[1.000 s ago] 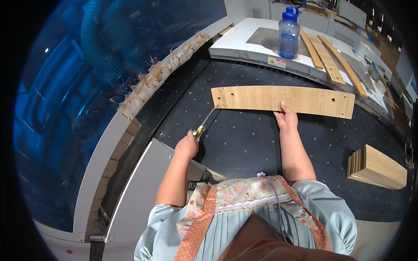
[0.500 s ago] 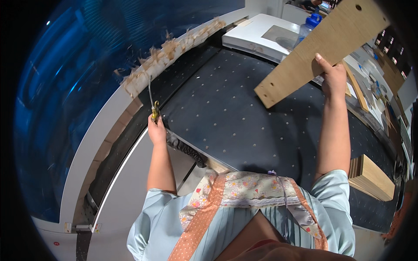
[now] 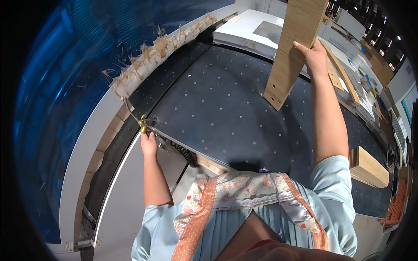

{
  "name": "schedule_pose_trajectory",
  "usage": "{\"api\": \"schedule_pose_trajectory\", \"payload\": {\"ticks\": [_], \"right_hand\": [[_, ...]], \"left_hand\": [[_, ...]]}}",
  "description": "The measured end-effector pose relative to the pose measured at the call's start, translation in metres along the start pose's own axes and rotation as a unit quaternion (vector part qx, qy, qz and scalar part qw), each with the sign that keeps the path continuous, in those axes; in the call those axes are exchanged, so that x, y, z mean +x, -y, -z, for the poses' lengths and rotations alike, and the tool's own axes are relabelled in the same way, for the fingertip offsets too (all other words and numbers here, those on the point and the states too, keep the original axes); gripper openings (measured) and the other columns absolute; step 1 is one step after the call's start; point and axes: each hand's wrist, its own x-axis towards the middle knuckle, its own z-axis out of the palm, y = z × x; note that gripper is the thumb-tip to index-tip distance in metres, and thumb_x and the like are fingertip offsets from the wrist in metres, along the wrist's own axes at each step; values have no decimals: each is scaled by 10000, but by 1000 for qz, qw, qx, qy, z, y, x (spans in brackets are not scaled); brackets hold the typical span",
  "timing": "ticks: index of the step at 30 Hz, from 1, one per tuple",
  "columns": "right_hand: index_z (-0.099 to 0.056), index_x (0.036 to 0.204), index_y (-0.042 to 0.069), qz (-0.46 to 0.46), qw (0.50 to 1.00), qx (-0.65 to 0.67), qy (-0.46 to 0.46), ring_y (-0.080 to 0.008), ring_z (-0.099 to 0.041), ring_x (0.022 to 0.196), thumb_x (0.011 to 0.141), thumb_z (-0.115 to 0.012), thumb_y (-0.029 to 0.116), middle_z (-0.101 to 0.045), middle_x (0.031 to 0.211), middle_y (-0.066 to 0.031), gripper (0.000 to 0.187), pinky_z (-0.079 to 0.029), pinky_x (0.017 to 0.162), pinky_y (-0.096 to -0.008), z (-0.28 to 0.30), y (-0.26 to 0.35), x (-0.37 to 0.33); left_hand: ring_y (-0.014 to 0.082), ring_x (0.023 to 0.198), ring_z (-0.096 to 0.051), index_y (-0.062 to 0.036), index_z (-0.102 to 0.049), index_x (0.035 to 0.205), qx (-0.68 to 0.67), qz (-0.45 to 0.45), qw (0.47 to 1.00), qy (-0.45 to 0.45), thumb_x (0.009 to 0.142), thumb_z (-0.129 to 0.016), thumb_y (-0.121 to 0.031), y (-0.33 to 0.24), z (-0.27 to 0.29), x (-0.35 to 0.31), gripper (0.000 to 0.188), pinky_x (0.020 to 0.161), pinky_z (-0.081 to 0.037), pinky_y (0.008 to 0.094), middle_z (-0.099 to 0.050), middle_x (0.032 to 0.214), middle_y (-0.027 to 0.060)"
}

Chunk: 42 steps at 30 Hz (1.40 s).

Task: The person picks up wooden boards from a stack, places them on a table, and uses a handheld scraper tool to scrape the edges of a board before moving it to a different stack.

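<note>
My right hand (image 3: 318,59) grips a long wood-grain board (image 3: 291,52) by its right edge, thumb on the face. The board stands tilted upright over the black studded table (image 3: 217,108). Several drilled holes show at its lower end, which is close to the table surface; I cannot tell if it touches. At the table's left edge, my left hand (image 3: 149,145) is closed around a yellow air blow gun (image 3: 143,123) with a thin metal nozzle pointing up and left. A black coiled hose (image 3: 185,155) hangs beside it, below the table edge.
A stack of boards (image 3: 370,168) lies at the table's right. A white box-shaped unit (image 3: 241,31) stands at the back, with loose wooden boards (image 3: 344,74) to its right. Along the left runs a blue translucent cover (image 3: 48,117), edged by a strip of tattered tape (image 3: 148,65).
The board has swung from a slant toward a steeper stance, showing its other face. My right hand shifted left; my left hand moved down and left with the blow gun, its nozzle tilting further left.
</note>
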Motion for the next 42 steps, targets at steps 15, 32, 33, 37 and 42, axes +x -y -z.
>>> {"api": "schedule_pose_trajectory", "payload": {"ticks": [15,32,33,37,42], "right_hand": [[-598,1049,4,-40,983,-149,-98,-159,-609,888,765,-707,133,-661,945,-86,330,-467,802,-290,22,-85,-47],[-571,1079,10,-14,970,18,-241,-101,-575,871,770,-674,-9,-630,974,-34,326,-456,797,-249,74,-39,-119],[-564,1070,16,6,965,16,-262,-103,-575,878,769,-681,3,-626,978,-30,323,-459,803,-255,84,-26,-132],[-529,1094,32,38,929,-31,-366,-109,-564,906,762,-711,51,-611,1004,-30,379,-462,815,-270,134,37,-220],[-482,1141,23,121,821,-30,-557,-149,-569,946,781,-709,80,-590,1065,-68,428,-462,840,-303,169,100,-384]], "left_hand": [[257,1063,-489,0,-436,1207,-97,-221,969,-45,808,-541,3,-59,-14,-84,412,871,-418,327,-468,1202,153],[344,1006,-516,-21,-527,1072,-92,-505,747,421,735,-615,-56,-191,-100,-75,350,885,-419,405,-549,1084,151],[341,1012,-514,-28,-532,1070,-96,-523,708,465,733,-620,-60,-202,-112,-79,350,890,-418,402,-546,1096,145],[334,1039,-503,-33,-538,1087,-80,-606,533,585,729,-641,-85,-251,-159,-118,376,904,-414,404,-534,1124,138],[347,1072,-483,-32,-529,1129,-116,-657,318,673,711,-666,-94,-279,-203,-203,444,926,-402,411,-520,1151,152]]}}
